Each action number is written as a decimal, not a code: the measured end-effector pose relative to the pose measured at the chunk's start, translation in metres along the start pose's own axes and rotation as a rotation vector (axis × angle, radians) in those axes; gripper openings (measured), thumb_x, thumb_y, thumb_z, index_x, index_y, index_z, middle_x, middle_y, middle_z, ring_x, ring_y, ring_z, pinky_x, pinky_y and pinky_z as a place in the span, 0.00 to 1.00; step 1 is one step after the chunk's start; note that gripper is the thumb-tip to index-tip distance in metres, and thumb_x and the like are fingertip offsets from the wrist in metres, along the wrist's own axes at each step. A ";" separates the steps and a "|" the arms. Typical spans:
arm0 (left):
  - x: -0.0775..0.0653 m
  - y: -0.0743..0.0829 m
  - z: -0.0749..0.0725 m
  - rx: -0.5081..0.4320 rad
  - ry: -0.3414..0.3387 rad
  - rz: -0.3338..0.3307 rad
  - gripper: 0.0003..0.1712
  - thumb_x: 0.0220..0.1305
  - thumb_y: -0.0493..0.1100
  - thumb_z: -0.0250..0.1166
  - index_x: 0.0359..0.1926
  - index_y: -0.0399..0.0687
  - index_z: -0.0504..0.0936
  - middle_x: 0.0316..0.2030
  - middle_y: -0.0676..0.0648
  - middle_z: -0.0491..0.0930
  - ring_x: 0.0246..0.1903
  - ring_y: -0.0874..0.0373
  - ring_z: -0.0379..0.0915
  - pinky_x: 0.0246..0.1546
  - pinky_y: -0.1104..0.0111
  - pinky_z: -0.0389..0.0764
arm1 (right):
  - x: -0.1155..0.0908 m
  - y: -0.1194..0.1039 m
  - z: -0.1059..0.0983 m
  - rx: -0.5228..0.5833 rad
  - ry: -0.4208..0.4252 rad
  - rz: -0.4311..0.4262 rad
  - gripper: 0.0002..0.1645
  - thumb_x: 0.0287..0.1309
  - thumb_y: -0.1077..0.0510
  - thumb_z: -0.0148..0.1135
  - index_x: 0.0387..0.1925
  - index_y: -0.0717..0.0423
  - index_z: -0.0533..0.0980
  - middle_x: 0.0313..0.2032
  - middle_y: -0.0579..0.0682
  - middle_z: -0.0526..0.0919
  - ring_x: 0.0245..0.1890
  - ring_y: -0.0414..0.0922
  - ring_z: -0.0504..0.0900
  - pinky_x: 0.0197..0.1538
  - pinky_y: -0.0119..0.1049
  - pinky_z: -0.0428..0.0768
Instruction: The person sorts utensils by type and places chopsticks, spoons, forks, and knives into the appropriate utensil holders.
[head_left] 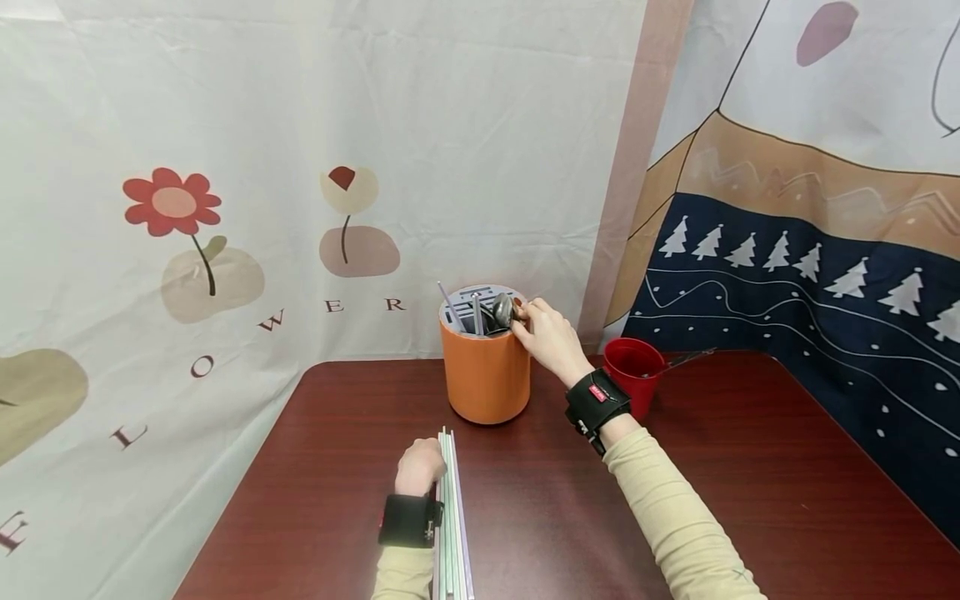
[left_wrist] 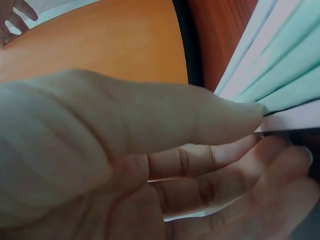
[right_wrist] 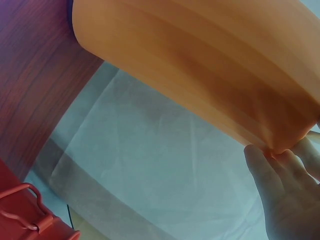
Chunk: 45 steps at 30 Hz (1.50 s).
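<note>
My left hand (head_left: 420,467) pinches a bundle of long, thin strips (head_left: 452,525), pale green and lilac, just above the table. In the left wrist view, the thumb and fingertips meet at the near edge of the strips (left_wrist: 295,65). An orange round utensil holder (head_left: 487,375) with a slotted grey top stands ahead. Several metal utensils stick up from it, among them a dark-bowled spoon (head_left: 502,310). At the holder's right rim, my right hand (head_left: 551,333) pinches a spoon; the fingertips are partly hidden in the right wrist view.
A red bucket (head_left: 633,358) stands right of the holder, behind the right wrist, with a thin grey piece sticking out to its right. The dark red-brown table (head_left: 555,508) ends at a printed cloth backdrop (head_left: 487,167).
</note>
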<state>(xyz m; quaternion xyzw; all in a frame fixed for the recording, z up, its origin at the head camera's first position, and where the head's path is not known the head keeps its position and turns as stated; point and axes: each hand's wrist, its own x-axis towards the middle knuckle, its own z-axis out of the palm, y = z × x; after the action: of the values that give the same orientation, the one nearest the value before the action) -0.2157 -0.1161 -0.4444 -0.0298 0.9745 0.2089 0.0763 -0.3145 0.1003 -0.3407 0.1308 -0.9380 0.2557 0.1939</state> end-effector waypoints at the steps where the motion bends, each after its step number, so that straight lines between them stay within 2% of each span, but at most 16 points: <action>1: 0.000 0.000 0.001 -0.002 0.001 -0.002 0.04 0.49 0.28 0.60 0.26 0.37 0.80 0.23 0.43 0.75 0.21 0.53 0.67 0.20 0.65 0.68 | 0.000 0.000 0.000 0.000 0.000 -0.002 0.13 0.62 0.52 0.55 0.42 0.55 0.78 0.40 0.50 0.77 0.37 0.52 0.79 0.39 0.47 0.78; 10: -0.002 0.003 0.003 -0.003 0.028 -0.043 0.04 0.47 0.29 0.61 0.27 0.36 0.81 0.25 0.41 0.77 0.23 0.51 0.70 0.21 0.63 0.72 | 0.000 0.002 0.000 0.003 0.000 -0.004 0.14 0.62 0.52 0.55 0.43 0.55 0.78 0.42 0.50 0.77 0.38 0.52 0.80 0.40 0.47 0.79; 18: -0.002 0.000 0.000 0.022 0.035 -0.109 0.09 0.57 0.33 0.60 0.38 0.33 0.83 0.36 0.35 0.82 0.32 0.44 0.79 0.31 0.55 0.81 | 0.000 0.002 0.000 0.003 0.004 -0.011 0.13 0.62 0.52 0.56 0.42 0.55 0.78 0.40 0.50 0.77 0.37 0.52 0.79 0.39 0.46 0.78; 25: 0.000 -0.008 0.001 0.006 0.069 -0.107 0.10 0.51 0.30 0.61 0.36 0.34 0.83 0.35 0.34 0.82 0.32 0.43 0.79 0.31 0.55 0.81 | 0.000 0.002 0.001 0.007 0.003 -0.009 0.13 0.61 0.51 0.56 0.42 0.55 0.78 0.41 0.50 0.77 0.39 0.52 0.79 0.40 0.47 0.79; 31: 0.000 -0.010 0.001 0.003 0.059 -0.120 0.09 0.52 0.31 0.61 0.35 0.34 0.83 0.35 0.34 0.82 0.32 0.43 0.79 0.31 0.54 0.81 | 0.000 0.003 0.001 0.012 -0.006 -0.002 0.12 0.62 0.50 0.56 0.40 0.54 0.77 0.40 0.49 0.76 0.38 0.51 0.79 0.40 0.46 0.78; 45: -0.004 -0.010 -0.002 0.027 0.064 -0.099 0.08 0.48 0.30 0.63 0.33 0.33 0.83 0.34 0.34 0.82 0.31 0.43 0.79 0.29 0.55 0.81 | -0.001 0.002 -0.001 0.021 -0.011 0.008 0.12 0.61 0.51 0.56 0.39 0.54 0.77 0.40 0.49 0.76 0.39 0.51 0.78 0.40 0.46 0.78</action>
<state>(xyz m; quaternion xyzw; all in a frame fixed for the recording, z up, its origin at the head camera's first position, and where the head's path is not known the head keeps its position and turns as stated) -0.2115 -0.1261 -0.4463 -0.0837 0.9765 0.1905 0.0559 -0.3141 0.1029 -0.3416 0.1303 -0.9369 0.2656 0.1864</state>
